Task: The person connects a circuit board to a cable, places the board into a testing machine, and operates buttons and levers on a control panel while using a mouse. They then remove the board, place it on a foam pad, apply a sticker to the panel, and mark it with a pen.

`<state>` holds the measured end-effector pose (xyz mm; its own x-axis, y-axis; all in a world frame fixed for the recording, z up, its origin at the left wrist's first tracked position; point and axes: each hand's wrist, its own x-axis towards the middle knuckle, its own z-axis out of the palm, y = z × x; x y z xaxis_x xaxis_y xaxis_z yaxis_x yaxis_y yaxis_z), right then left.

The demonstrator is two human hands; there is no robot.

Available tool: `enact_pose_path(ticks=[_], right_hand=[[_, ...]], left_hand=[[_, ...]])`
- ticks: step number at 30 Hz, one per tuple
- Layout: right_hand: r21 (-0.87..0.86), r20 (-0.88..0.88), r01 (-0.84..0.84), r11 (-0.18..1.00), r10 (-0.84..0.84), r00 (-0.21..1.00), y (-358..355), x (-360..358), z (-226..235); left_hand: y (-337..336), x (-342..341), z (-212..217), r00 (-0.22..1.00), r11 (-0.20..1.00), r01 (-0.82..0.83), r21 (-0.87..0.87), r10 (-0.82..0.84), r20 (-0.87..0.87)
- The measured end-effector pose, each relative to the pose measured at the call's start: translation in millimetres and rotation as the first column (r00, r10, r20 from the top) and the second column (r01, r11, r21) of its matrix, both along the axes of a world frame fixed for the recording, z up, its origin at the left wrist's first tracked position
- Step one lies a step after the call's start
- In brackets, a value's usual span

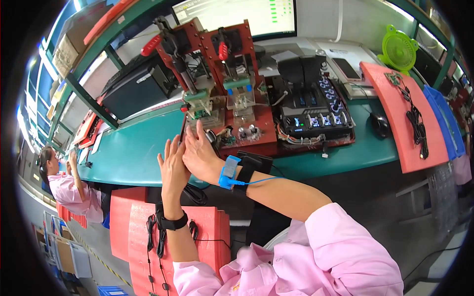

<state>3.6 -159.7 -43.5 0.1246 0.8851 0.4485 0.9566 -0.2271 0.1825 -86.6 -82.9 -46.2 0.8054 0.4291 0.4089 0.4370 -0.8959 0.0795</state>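
My left hand (174, 162) is raised at the front edge of the green bench, its fingers stretched out and apart. Overlapping it, my right hand (201, 155) has its fingers extended toward the test fixture (247, 135). I see nothing held in either hand, though the far side of both palms is hidden. The fixture is a red base with two upright clamps with red handles and clear plates. A round dark part (211, 137) lies just beyond my right hand. Below the hands hangs a coiled black cable (195, 195). A blue wrist strap (229, 172) is on my right wrist.
Right of the fixture stands a black control box (313, 116) with lit knobs. Further right are a mouse (379, 125) and a pink foam sheet (395, 108) bearing cables. More cabled foam sheets (121, 227) lie lower left. A monitor (247, 17) stands behind; a co-worker (74, 192) sits at left.
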Motion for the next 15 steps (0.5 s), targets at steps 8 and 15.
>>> enact_pose_path(ticks=[8,15], right_hand=[[0.061,-0.071,-0.021,0.998,0.025,0.997,-1,6,-7],[0.043,-0.129,-0.036,0.998,0.042,0.991,-11,13,-9]], left_hand=[[-3,4,7,0.998,1.0,0.017,0.009,-0.016,-0.063],[-9,10,13,0.985,0.999,0.051,0.018,-0.048,-0.163]])
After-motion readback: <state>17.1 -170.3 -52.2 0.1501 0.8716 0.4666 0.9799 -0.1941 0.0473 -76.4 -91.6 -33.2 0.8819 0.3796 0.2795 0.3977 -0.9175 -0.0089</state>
